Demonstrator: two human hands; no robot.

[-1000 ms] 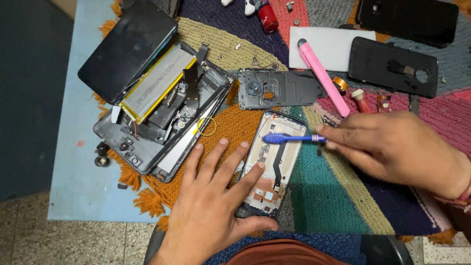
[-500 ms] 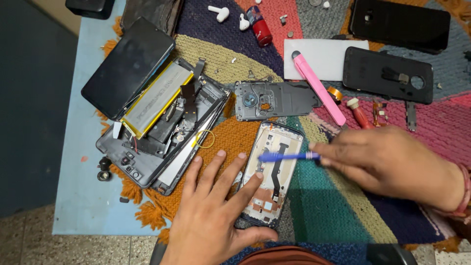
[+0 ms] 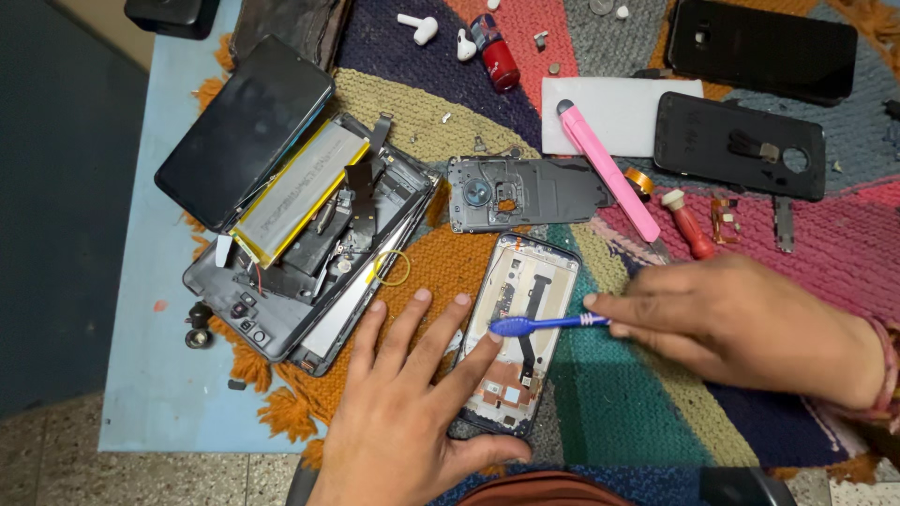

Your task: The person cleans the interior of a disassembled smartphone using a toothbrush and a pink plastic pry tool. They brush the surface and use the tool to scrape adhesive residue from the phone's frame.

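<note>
An opened phone frame with its circuit parts showing lies on a multicoloured woven mat. My left hand presses flat on the frame's lower left side, fingers spread, holding nothing. My right hand comes in from the right and grips a blue toothbrush. The brush head rests on the middle of the phone frame, close to my left index fingertip.
A stack of dismantled phones with a silver battery lies at the left. A dark inner phone plate, pink tool, red screwdriver, black phone covers, white earbuds and small parts lie behind. The blue table's edge is at the left.
The toothbrush head has slid down the phone frame toward its middle with my right hand. My left hand stays pressed on the frame. The camera has come closer.
</note>
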